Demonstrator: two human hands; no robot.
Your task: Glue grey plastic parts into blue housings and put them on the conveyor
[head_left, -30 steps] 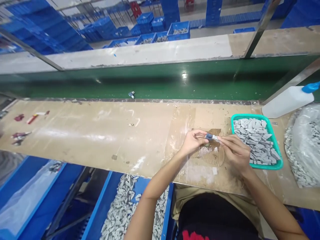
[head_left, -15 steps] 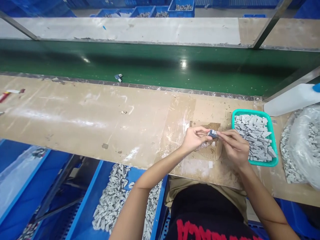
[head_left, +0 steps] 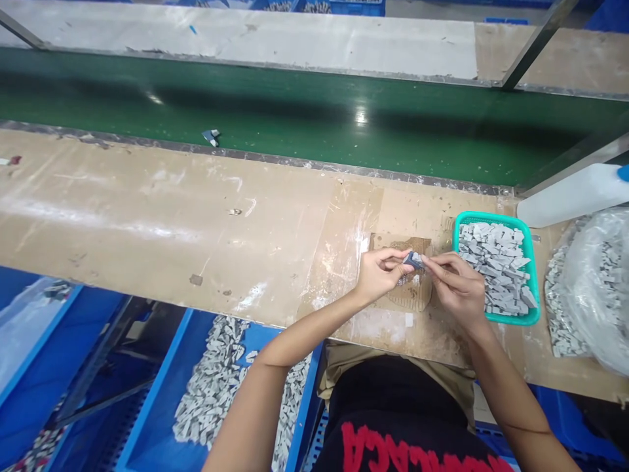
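Between my two hands, over the bench, is a small dark blue and light grey plastic piece. My left hand pinches its left side between thumb and fingers. The fingertips of my right hand are closed at its right end, against the light grey part; whether they grip a separate bit there is too small to tell. Right beside my right hand stands a green basket heaped with small grey plastic pieces. Under my hands lies a worn cardboard patch on the bench.
A similar blue and grey piece lies on the green conveyor belt. At right are a clear plastic bag of grey pieces and a white bottle. Below the cardboard-covered bench sits a blue bin of grey pieces.
The whole view has shifted slightly, so the bench and belt appear higher and farther left. Both hands keep nearly the same hold on the small piece.
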